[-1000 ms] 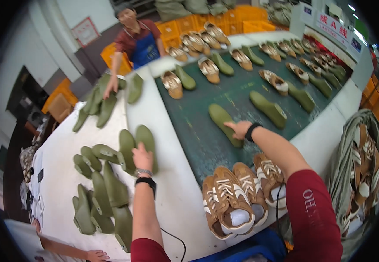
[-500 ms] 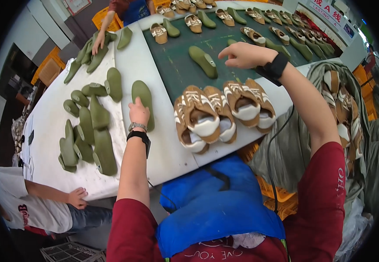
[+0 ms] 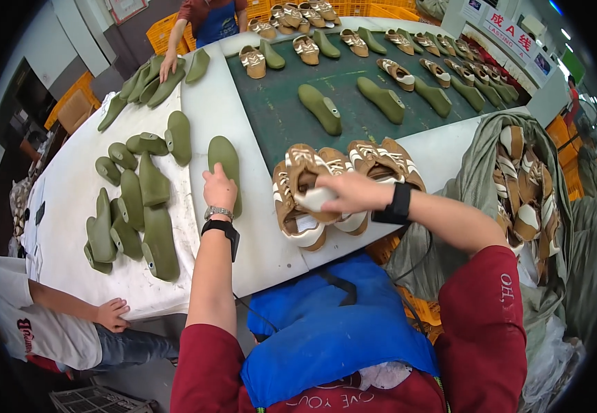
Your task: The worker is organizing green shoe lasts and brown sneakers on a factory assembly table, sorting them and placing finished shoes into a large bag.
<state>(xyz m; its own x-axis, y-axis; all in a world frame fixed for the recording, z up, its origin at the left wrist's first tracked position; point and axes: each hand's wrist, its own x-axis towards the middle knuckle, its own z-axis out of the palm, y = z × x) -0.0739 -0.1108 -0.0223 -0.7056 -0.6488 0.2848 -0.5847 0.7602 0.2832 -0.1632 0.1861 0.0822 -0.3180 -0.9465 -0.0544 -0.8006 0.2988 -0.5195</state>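
On the white counter point(image 3: 257, 261), just left of the green mat point(image 3: 353, 110), the left hand point(image 3: 219, 189) rests with fingers together on a green shoe last point(image 3: 226, 168). The right hand point(image 3: 350, 193) has its fingers clamped on a tan-and-white shoe upper point(image 3: 305, 186) at the mat's near edge. Best to pin the last flat while lifting only one upper clear of its neighbours point(image 3: 381, 162).

Hidden parts and cut-off edges at the white bench point(image 3: 230, 103)

The right hand point(image 3: 350, 193) covered the middle of a tan-and-white shoe upper point(image 3: 305, 189), so its grip could not be made out. The left hand point(image 3: 219, 187) hid the lower part of an olive-green shoe last point(image 3: 224, 155). A co-worker in a red shirt point(image 3: 209, 14) was cut off by the top edge.
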